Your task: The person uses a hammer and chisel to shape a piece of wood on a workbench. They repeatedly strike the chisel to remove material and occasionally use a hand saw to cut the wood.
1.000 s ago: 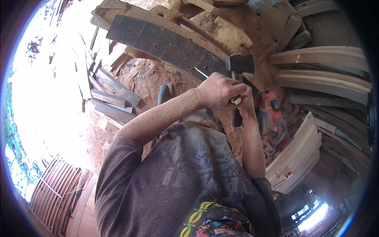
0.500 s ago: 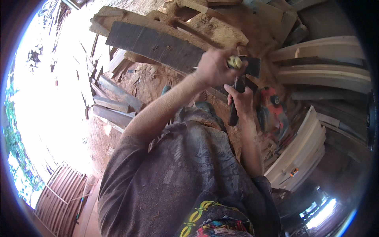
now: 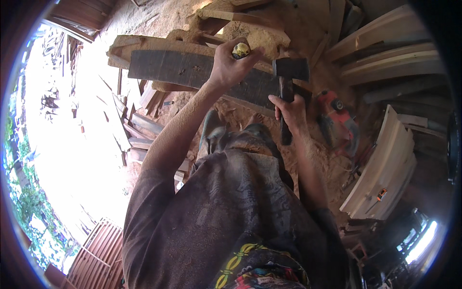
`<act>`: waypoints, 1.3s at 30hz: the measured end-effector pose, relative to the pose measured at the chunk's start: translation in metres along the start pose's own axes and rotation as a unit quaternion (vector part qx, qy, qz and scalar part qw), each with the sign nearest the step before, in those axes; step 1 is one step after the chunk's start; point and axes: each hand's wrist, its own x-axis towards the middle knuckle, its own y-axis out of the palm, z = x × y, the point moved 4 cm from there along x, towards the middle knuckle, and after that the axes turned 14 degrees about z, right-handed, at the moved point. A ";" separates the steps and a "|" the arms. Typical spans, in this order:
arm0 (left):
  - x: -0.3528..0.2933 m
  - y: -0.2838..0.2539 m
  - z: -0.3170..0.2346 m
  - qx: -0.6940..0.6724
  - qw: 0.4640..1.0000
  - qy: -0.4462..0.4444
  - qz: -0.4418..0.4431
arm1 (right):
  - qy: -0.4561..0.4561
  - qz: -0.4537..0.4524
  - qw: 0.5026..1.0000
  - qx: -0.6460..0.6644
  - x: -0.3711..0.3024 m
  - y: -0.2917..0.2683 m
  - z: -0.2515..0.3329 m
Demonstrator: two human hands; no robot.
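Note:
My left hand [image 3: 228, 68] is closed around an upright tool with a yellow-and-black handle [image 3: 241, 50], probably a chisel. I see that handle end-on, and its lower end is hidden by my hand. Beneath that hand lies a long dark board [image 3: 168, 66], across a rough timber support. In my right hand [image 3: 293, 111], closed round the handle, is a hammer with a dark blocky head [image 3: 291, 69]. The hammer head is over the board's right part, to the right of my left hand and apart from the tool.
Sawdust covers the timber [image 3: 267, 34] behind the board. A red power tool [image 3: 337, 118] lies on the ground to the right. Curved planks [image 3: 385, 67] are stacked at the far right, and pale boards [image 3: 380, 168] carry a small orange-and-black tool [image 3: 381, 194]. Wood offcuts [image 3: 144, 126] lie left.
My left hand has moved left along the board with the yellow-handled tool, away from the hammer. The hammer head now shows fully, separate from my left hand. The view has shifted somewhat.

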 end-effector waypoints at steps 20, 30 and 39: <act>-0.026 0.049 0.010 0.157 0.969 0.149 0.119 | -0.240 -0.159 0.856 -0.429 -0.099 -0.039 0.072; -0.016 -0.047 0.013 0.127 0.985 0.061 -0.096 | -0.280 -0.218 0.905 -0.236 -0.138 -0.021 0.101; -0.072 -0.039 0.069 0.319 0.942 -0.043 0.099 | -0.088 -0.174 0.958 -0.212 -0.111 -0.004 0.025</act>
